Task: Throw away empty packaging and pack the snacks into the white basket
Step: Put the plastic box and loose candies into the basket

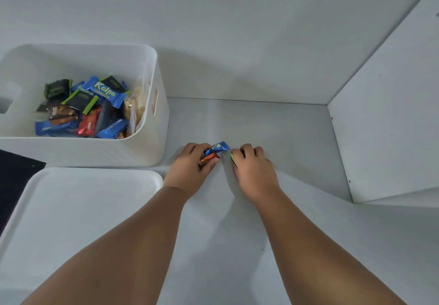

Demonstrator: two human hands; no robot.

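Note:
The white basket (147,148) stands at the left on the white surface and holds several wrapped snacks (95,105), blue, red and black-green ones. To its right, my left hand (190,169) grips a blue snack wrapper (219,147) together with an orange-red wrapper (209,158). My right hand (254,171) lies close beside it with fingers curled round a thing with a green edge (233,158), mostly hidden under the fingers. Both hands are low on the surface.
A white lid or tray (78,209) lies in front of the basket at the lower left. A dark patch (14,181) shows at the far left. White walls close the back and right side of the surface (273,124).

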